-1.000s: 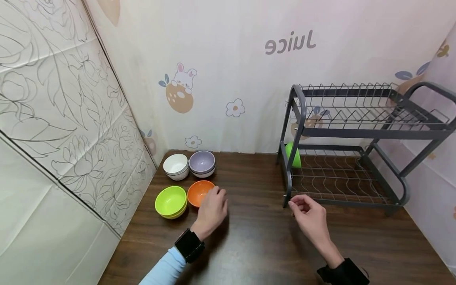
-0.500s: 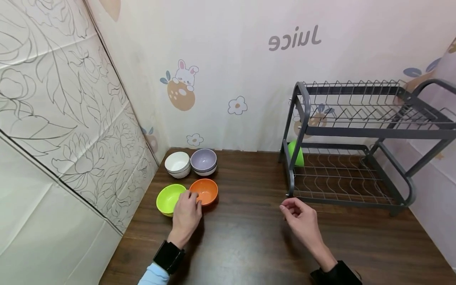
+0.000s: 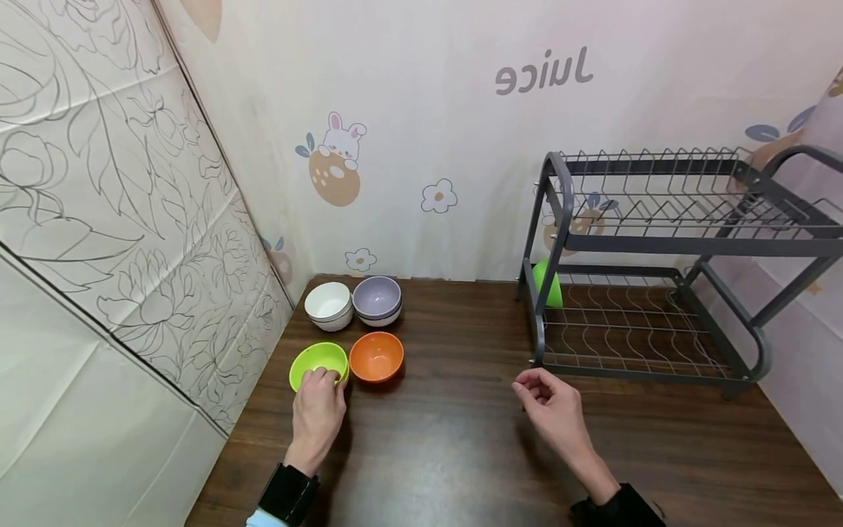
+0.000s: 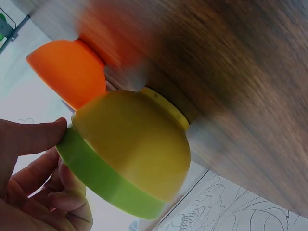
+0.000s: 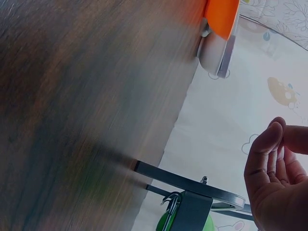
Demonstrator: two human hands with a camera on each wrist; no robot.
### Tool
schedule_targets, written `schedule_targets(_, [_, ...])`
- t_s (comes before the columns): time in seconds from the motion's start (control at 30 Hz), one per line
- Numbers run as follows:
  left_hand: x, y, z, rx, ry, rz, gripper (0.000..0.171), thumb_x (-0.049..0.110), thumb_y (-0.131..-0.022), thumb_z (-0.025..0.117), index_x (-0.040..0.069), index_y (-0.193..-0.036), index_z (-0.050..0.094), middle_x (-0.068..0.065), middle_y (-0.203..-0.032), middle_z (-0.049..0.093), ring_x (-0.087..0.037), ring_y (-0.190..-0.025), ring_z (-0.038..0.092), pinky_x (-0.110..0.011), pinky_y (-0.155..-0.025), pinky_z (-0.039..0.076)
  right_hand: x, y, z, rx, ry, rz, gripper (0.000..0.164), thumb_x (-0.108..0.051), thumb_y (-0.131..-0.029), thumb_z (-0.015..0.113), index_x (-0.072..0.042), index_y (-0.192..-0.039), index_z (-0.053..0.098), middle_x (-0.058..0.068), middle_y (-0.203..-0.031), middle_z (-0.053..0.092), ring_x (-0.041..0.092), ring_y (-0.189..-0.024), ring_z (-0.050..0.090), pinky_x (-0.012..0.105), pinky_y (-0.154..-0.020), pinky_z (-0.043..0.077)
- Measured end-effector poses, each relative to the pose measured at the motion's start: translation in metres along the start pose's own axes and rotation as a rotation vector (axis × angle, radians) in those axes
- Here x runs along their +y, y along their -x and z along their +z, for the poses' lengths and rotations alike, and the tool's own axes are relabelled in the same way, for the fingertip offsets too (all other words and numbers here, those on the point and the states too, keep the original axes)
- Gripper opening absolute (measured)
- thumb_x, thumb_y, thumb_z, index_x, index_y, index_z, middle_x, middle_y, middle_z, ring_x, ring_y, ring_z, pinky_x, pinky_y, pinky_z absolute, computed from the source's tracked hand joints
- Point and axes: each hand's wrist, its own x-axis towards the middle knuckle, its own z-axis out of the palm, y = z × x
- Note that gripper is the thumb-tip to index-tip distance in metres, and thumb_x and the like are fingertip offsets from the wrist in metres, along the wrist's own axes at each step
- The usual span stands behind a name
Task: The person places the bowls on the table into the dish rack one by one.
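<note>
My left hand (image 3: 317, 413) is at the near rim of a lime-green bowl (image 3: 319, 356). In the left wrist view, the thumb lies outside that rim and the fingers are on its inner side, pinching it. The green bowl sits nested in a yellow bowl (image 4: 139, 139), whose foot is at the tabletop. Just right of this stack stands an orange bowl (image 3: 376, 357). My right hand (image 3: 556, 413) hovers in front of the dish rack, holding nothing; its fingers are loosely curled, with thumb and index tips together.
Stacked white bowls (image 3: 328, 304) and a purple bowl (image 3: 377, 296) on a white one stand behind. The two-tier dish rack (image 3: 645, 373) is at the right, with a bright green bowl (image 3: 552, 285) on edge in its lower tier. Walls border the wooden table (image 3: 448, 439) behind and left.
My left hand has moved left from the orange bowl to the green bowl's near rim and now pinches it. My right hand has drifted slightly left. The bowls stand as before.
</note>
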Motion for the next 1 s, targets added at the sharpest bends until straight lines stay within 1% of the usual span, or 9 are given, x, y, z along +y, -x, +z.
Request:
schedule_targets(0.17, [-0.001, 0.000, 0.001, -0.013, 0.012, 0.000, 0.014, -0.003, -0.082, 0.087, -0.003, -0.088, 0.075, -0.012, -0.083, 0.065, -0.033, -0.078, 0.059, -0.046, -0.070, 0.054, -0.002, 0.001, -0.001, -0.003, 0.009, 0.029, 0.006, -0.004, -0.097, 0.075, -0.008, -0.100, 0.072, 0.003, -0.080, 0.066, 0.017, -0.062, 0.063, 0.025, -0.055, 0.051])
schedule_targets(0.27, [-0.002, 0.002, 0.003, -0.002, 0.023, 0.015, 0.013, -0.005, -0.081, 0.086, -0.004, -0.087, 0.074, -0.011, -0.081, 0.064, -0.032, -0.076, 0.058, -0.046, -0.068, 0.054, -0.003, 0.003, -0.001, -0.012, 0.005, 0.056, 0.007, -0.003, -0.097, 0.075, -0.009, -0.101, 0.072, 0.004, -0.080, 0.066, 0.018, -0.063, 0.063, 0.026, -0.055, 0.051])
schedule_targets(0.4, [-0.004, 0.002, 0.001, 0.067, 0.044, 0.055, 0.014, -0.010, -0.078, 0.084, -0.005, -0.085, 0.073, -0.012, -0.080, 0.063, -0.034, -0.074, 0.057, -0.047, -0.066, 0.054, -0.003, 0.004, -0.001, -0.016, -0.004, 0.065, 0.007, -0.004, -0.097, 0.075, -0.008, -0.101, 0.072, 0.005, -0.080, 0.066, 0.019, -0.063, 0.063, 0.027, -0.056, 0.052])
schedule_targets(0.5, [-0.004, -0.002, -0.002, 0.124, 0.063, 0.087, 0.015, -0.013, -0.077, 0.081, -0.007, -0.087, 0.072, -0.014, -0.081, 0.064, -0.035, -0.075, 0.057, -0.048, -0.067, 0.054, -0.003, 0.003, -0.001, -0.002, -0.002, 0.054, 0.007, -0.003, -0.097, 0.075, -0.008, -0.101, 0.072, 0.004, -0.080, 0.066, 0.019, -0.063, 0.063, 0.027, -0.055, 0.052])
schedule_targets(0.57, [-0.003, -0.005, -0.005, 0.138, 0.072, 0.104, 0.016, -0.014, -0.077, 0.081, -0.008, -0.088, 0.072, -0.015, -0.082, 0.064, -0.035, -0.075, 0.057, -0.048, -0.069, 0.053, -0.003, 0.002, -0.002, 0.007, 0.002, 0.048, 0.008, -0.003, -0.097, 0.076, -0.009, -0.101, 0.072, 0.004, -0.080, 0.066, 0.019, -0.063, 0.063, 0.027, -0.055, 0.051])
schedule_targets(0.73, [0.002, -0.011, -0.012, 0.125, 0.084, 0.134, 0.016, -0.014, -0.077, 0.082, -0.006, -0.088, 0.074, -0.013, -0.083, 0.065, -0.033, -0.077, 0.057, -0.046, -0.070, 0.053, -0.003, 0.003, -0.003, 0.005, 0.006, 0.054, 0.009, -0.003, -0.097, 0.075, -0.009, -0.102, 0.072, 0.003, -0.081, 0.066, 0.018, -0.064, 0.063, 0.027, -0.056, 0.051])
schedule_targets(1.0, [0.016, -0.017, -0.016, 0.112, 0.112, 0.189, 0.017, -0.011, -0.079, 0.084, -0.003, -0.090, 0.075, -0.011, -0.085, 0.068, -0.032, -0.081, 0.056, -0.043, -0.074, 0.052, -0.005, 0.006, -0.005, -0.011, -0.009, 0.061, 0.006, -0.006, -0.099, 0.074, -0.008, -0.104, 0.072, 0.006, -0.083, 0.067, 0.020, -0.066, 0.063, 0.027, -0.058, 0.051])
